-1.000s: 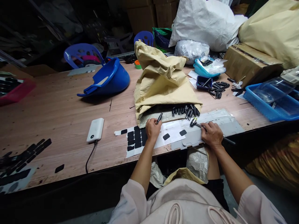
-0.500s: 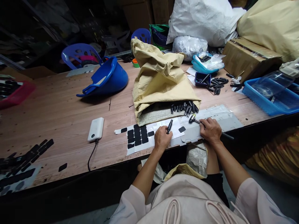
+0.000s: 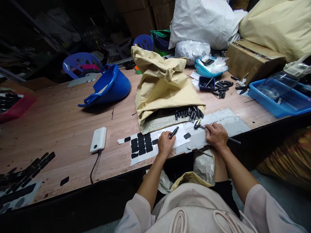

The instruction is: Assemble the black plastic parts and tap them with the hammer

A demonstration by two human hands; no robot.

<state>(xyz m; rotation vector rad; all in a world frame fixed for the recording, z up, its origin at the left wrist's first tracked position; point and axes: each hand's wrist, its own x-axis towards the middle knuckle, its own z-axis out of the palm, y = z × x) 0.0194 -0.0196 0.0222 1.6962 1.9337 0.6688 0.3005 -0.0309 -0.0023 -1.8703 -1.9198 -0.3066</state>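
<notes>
Evidently, the left grip (image 3: 165, 143) clamps a slim black cylinder (image 3: 174, 132) slanting lengthwise toward the beige cloth sack (image 3: 167, 92); the right grip (image 3: 217, 134) clasps a black-handled hammer (image 3: 197, 125).

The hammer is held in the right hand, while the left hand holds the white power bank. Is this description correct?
Not quite: the left hand holds a slim black piece; the white power bank lies on the table, as the head view shows. The hammer is indeed in the right hand.

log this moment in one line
left hand: holds black cylindrical part | right hand: grips small hammer | beige sack: black parts at mouth
</notes>
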